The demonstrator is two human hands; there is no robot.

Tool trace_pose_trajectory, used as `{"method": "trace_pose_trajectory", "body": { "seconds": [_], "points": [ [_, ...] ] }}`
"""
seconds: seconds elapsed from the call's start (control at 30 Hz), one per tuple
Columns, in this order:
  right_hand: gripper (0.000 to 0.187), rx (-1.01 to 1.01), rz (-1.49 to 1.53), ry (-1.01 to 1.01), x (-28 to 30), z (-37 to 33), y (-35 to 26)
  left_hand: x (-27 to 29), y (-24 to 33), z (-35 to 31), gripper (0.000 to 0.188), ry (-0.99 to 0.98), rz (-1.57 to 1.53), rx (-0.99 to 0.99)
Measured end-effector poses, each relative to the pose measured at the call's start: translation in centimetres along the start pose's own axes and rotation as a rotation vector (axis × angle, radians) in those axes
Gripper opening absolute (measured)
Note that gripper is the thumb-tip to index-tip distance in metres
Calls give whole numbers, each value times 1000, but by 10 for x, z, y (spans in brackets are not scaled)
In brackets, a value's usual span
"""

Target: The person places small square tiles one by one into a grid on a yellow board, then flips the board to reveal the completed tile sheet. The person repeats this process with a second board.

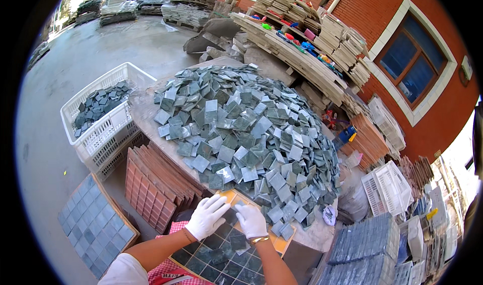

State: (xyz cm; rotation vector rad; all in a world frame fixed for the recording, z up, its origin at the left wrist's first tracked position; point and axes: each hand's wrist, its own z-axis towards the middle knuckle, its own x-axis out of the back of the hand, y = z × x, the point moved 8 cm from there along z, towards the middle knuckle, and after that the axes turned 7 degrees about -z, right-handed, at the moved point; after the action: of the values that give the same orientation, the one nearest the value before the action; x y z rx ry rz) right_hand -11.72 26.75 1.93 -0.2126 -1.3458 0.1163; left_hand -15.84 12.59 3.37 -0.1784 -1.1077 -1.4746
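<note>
Both my hands wear white gloves and reach over a gridded tray [280,243] with an orange-yellow frame, which holds dark square stone tiles [214,241] in its cells. My left hand [206,218] lies over the tray's far left part, fingers stretched out and slightly spread. Beside it, my right hand [252,221] points its fingers to the far left, closed at the tips on a small grey-blue tile at the tray's far edge. A few loose tiles [238,243] rest on top of the filled cells. Just beyond the tray rises a large heap of grey-green stone tiles [241,129].
The heap covers a round-edged table [147,115]. White crates [98,143] with tiles stand left, near stacked red-brown gridded trays [151,184] and a tile-covered panel [95,222]. Wrapped tile stacks [365,239] and a white crate [387,188] are at right. Planks [297,53] lie behind.
</note>
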Motion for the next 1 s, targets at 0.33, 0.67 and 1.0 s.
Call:
{"method": "trace_pose_trajectory", "body": {
  "seconds": [0.33,0.67,1.0],
  "points": [
    [34,-546,156,-70,-3,-1,41,-32,30,-32,60,-250,99,-50],
    [15,-610,782,150,10,7,49,-20,29,-26,50,-158,-3,-26],
    [17,11,62,241,-12,6,-26,12,-12,-60,39,87,-188,255]
  ]
}}
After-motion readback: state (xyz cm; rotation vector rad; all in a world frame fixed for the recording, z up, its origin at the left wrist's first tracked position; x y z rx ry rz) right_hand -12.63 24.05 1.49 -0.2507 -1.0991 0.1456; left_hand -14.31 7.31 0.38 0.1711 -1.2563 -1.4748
